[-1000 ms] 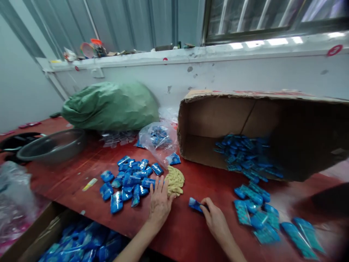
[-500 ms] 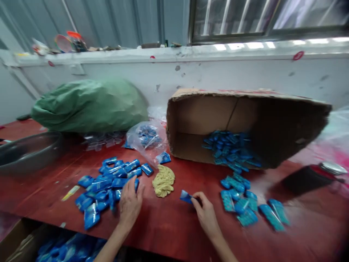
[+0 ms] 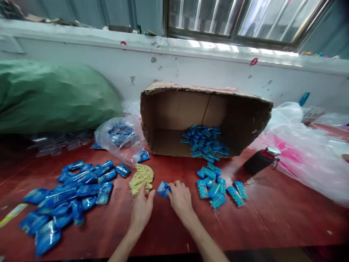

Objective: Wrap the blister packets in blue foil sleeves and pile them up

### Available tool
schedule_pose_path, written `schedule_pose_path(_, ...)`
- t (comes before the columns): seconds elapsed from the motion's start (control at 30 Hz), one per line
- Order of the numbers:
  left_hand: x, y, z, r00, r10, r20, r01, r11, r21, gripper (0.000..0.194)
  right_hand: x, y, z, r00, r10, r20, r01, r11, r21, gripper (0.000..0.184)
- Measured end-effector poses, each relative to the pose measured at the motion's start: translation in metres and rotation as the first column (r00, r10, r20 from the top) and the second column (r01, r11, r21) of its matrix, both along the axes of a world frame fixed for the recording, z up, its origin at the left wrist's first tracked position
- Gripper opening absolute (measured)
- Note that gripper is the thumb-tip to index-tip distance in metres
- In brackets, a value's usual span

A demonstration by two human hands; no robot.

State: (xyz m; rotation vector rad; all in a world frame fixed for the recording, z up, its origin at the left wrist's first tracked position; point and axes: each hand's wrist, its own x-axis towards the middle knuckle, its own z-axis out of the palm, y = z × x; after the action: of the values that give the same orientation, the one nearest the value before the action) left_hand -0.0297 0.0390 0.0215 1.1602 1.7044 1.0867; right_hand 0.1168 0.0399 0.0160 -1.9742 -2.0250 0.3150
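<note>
My right hand [image 3: 181, 199] rests low over the red table [image 3: 169, 229], thumb and fingers closed on the edge of a small blue plastic packet [image 3: 163, 189]. To its left is my left hand [image 3: 142, 206], thumb apart from the fingers, holding nothing. Its fingertips reach the near edge of a crumpled yellow cloth [image 3: 141, 176]; whether they touch it I cannot tell. A heap of filled blue packets [image 3: 62, 196] lies left of my hands. Right of them is a small group of blue-green patterned pieces [image 3: 212, 183].
Behind, a cardboard box [image 3: 169, 145] on its side holds many more blue-green pieces. A clear bag [image 3: 120, 142] of blue packets and a green sack [image 3: 54, 96] stand at left. A black bottle [image 3: 257, 161] and plastic bags [image 3: 302, 142] are at right.
My left hand has come away from the blue packet heap to beside the yellow cloth. My right hand keeps the packet, now nearer the left hand. The view has swung right.
</note>
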Motion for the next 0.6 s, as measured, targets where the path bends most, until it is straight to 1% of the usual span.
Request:
schedule_pose_path(0.03,-0.005,0.0,0.0,0.988,0.006,-0.152,0.014,0.992,0.128,0.04,-0.004,0.004,0.003,0.998,-0.001,0.062,0.001,1.0,-0.004,0.014)
schedule_pose_path(0.07,-0.011,0.001,-0.002,0.957,0.03,-0.288,0.043,0.969,0.243,0.04,-0.009,0.008,0.005,0.996,0.02,0.085,-0.02,1.0,0.006,0.016)
schedule_pose_path(0.1,-0.016,0.004,-0.005,0.912,0.053,-0.408,0.084,0.946,0.312,0.041,-0.017,0.013,0.007,0.994,0.069,0.085,-0.071,0.997,0.025,0.02)
schedule_pose_path(0.13,-0.022,0.009,-0.01,0.857,0.063,-0.512,0.129,0.935,0.331,0.044,-0.026,0.018,0.007,0.987,0.141,0.073,-0.145,0.988,0.05,0.025)
schedule_pose_path(0.17,-0.028,0.015,-0.016,0.793,0.044,-0.608,0.168,0.943,0.288,0.046,-0.035,0.025,0.007,0.975,0.211,0.063,-0.216,0.972,0.089,0.031)
schedule_pose_path(0.2,-0.033,0.022,-0.022,0.714,-0.01,-0.7,0.2,0.961,0.19,0.048,-0.044,0.032,0.004,0.949,0.31,0.06,-0.315,0.944,0.095,0.037)
schedule_pose_path(0.23,-0.038,0.029,-0.029,0.635,-0.074,-0.769,0.212,0.974,0.081,0.048,-0.052,0.039,0.001,0.92,0.388,0.05,-0.391,0.917,0.073,0.04)
schedule_pose_path(0.27,-0.042,0.036,-0.035,0.563,-0.139,-0.815,0.228,0.974,-0.008,0.047,-0.058,0.045,-0.002,0.893,0.449,0.041,-0.451,0.891,0.056,0.04)
schedule_pose_path(0.3,-0.045,0.041,-0.04,0.502,-0.186,-0.845,0.241,0.968,-0.07,0.048,-0.063,0.05,-0.006,0.873,0.486,0.034,-0.487,0.872,0.047,0.041)
schedule_pose_path(0.37,-0.051,0.047,-0.047,0.422,-0.228,-0.877,0.277,0.954,-0.114,0.048,-0.065,0.053,-0.012,0.848,0.53,0.028,-0.53,0.846,0.049,0.042)
schedule_pose_path(0.4,-0.053,0.047,-0.049,0.404,-0.226,-0.886,0.294,0.95,-0.108,0.049,-0.063,0.051,-0.014,0.843,0.537,0.034,-0.538,0.841,0.062,0.042)
schedule_pose_path(0.47,-0.056,0.044,-0.054,0.401,-0.201,-0.894,0.321,0.945,-0.068,0.049,-0.056,0.04,-0.015,0.835,0.547,0.055,-0.55,0.83,0.092,0.042)
schedule_pose_path(0.53,-0.057,0.037,-0.059,0.432,-0.153,-0.889,0.33,0.944,-0.002,0.049,-0.044,0.025,-0.012,0.825,0.559,0.079,-0.565,0.816,0.126,0.038)
schedule_pose_path(0.57,-0.057,0.033,-0.062,0.457,-0.119,-0.882,0.328,0.944,0.042,0.048,-0.035,0.016,-0.009,0.827,0.556,0.081,-0.562,0.815,0.141,0.035)
schedule_pose_path(0.6,-0.056,0.029,-0.064,0.486,-0.081,-0.87,0.325,0.941,0.094,0.049,-0.025,0.009,-0.007,0.841,0.537,0.071,-0.541,0.827,0.153,0.031)
